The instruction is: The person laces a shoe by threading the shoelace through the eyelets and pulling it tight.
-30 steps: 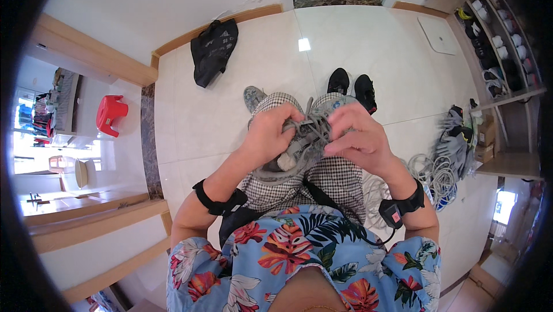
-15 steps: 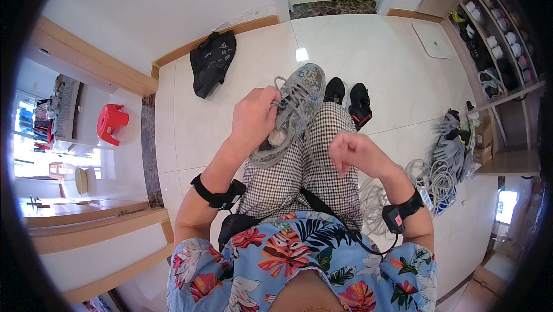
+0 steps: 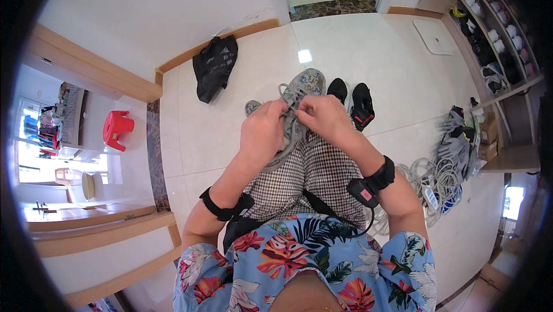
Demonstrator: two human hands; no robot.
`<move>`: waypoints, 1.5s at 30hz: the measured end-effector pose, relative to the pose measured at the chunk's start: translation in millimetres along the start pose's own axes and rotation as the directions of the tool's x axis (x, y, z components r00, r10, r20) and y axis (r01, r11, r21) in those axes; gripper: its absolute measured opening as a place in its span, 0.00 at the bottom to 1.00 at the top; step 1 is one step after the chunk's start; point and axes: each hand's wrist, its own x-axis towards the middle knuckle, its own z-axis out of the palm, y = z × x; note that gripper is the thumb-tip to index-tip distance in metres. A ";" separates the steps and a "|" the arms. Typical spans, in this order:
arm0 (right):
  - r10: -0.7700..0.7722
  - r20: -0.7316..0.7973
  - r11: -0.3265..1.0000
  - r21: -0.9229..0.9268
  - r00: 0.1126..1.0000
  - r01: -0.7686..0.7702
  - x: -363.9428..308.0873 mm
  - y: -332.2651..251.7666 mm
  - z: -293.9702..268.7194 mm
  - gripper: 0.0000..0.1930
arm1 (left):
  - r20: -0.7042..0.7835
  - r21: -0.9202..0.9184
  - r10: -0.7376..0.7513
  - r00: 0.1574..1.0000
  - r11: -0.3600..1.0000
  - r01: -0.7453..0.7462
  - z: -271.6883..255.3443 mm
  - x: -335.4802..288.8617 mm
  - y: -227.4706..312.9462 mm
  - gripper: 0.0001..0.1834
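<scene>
A grey patterned lace-up sneaker [image 3: 311,81] rests on my lap with its toe pointing away from me. My left hand [image 3: 264,132] is closed at the left side of its lacing, fingers pinching the shoelace [image 3: 292,94]. From the right, my right hand [image 3: 326,117] pinches the lace too, its fingertips close to those of the left. My hands cover much of the shoe's middle and opening. Past my left hand the tip of a second grey patterned sneaker [image 3: 252,106] shows, the remainder hidden.
Black shoes [image 3: 362,106] stand on the floor beyond my knees. A black bag [image 3: 214,68] lies by the wall, a red stool [image 3: 117,130] at left. Coiled grey cables [image 3: 440,181] and grey gloves [image 3: 458,148] lie at right near a shoe rack [image 3: 500,35].
My right hand has moved left and forward from above my right thigh to the shoe's laces. My left hand has shifted slightly, and the second sneaker's tip now shows.
</scene>
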 end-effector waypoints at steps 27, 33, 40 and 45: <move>0.079 0.479 0.604 0.675 0.874 -0.425 -52.7 -7.7 -85.6 0.04 | 0.134 -0.310 0.419 0.898 0.878 -0.364 -6.3 14.2 12.3 0.15; 0.290 0.151 0.829 0.454 0.945 -0.327 -52.9 6.1 -85.0 0.06 | -0.105 -0.233 0.370 0.923 0.893 -0.385 -15.0 -34.0 -2.1 0.12; 0.234 0.034 0.900 0.370 0.972 -0.229 -55.3 24.2 -64.7 0.07 | 0.126 -0.226 0.417 0.900 0.896 -0.383 -26.0 -42.9 -0.1 0.20; 0.200 0.112 0.807 0.544 0.973 -0.229 -60.9 15.1 -66.1 0.22 | 0.231 -0.199 0.412 0.881 0.907 -0.372 -22.7 -47.0 -4.0 0.20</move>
